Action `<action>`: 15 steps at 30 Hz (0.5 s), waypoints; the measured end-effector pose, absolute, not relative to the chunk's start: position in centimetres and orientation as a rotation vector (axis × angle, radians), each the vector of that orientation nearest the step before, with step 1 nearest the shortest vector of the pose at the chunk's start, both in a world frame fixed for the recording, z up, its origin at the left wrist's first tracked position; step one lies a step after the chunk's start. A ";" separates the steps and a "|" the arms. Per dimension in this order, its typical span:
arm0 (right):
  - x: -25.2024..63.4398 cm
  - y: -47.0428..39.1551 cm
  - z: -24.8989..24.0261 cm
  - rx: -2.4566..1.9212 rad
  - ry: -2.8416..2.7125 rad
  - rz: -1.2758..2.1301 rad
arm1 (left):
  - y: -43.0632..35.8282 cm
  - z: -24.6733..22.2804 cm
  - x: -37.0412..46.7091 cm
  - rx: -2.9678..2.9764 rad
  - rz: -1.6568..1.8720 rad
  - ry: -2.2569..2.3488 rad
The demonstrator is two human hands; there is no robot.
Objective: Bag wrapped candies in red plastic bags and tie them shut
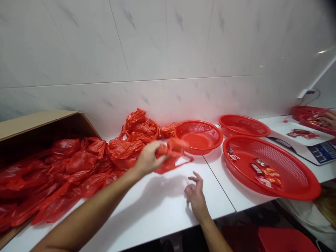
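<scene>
My left hand (151, 159) grips a red plastic bag (172, 154) above the white table (162, 206); the bag is blurred and hangs to the right of the fingers. Lower and to the right, my right hand (194, 194) hovers over the table with its fingers apart and slightly curled, holding nothing. Behind the held bag sits a round red basket (198, 140). Many red bags (78, 164) are heaped at the left, partly inside a cardboard box (39, 122).
A large red basket (291, 171) with small wrapped packets (267, 173) stands at the right, another red basket (244, 127) behind it. Farther right are a scale (301, 141) with packets on it and another person's hand (329, 119) by more baskets.
</scene>
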State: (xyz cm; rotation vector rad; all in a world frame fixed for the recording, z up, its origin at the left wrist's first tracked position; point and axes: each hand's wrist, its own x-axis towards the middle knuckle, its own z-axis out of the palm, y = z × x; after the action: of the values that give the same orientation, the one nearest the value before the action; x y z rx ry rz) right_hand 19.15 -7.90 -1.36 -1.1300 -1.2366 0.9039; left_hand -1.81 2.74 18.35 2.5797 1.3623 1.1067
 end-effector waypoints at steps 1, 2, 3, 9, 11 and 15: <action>19.8 -7.6 -0.7 -1.139 -1.172 0.858 | 1.3 16.1 -0.9 2.566 1.048 1.295; 20.6 -7.3 0.1 -1.153 -1.137 0.798 | 0.1 14.1 -0.2 2.481 1.000 1.236; 21.5 -7.0 1.1 -1.168 -1.135 0.739 | -0.9 12.6 0.4 2.407 0.956 1.200; 26.7 -5.9 5.3 -1.158 -1.271 0.704 | -2.2 11.4 0.3 2.114 0.754 0.952; 27.7 -6.2 5.5 -1.104 -1.220 0.764 | -1.6 11.9 -0.9 2.044 0.696 0.910; 28.7 -7.5 4.7 -0.954 -1.038 0.998 | 0.7 11.5 -3.7 1.837 0.913 1.146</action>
State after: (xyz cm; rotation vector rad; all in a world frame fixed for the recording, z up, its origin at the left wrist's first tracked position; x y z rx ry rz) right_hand 28.68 -7.48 4.72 -0.9545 -1.0377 0.9978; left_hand -3.67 0.66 11.49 1.8366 1.1463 0.9127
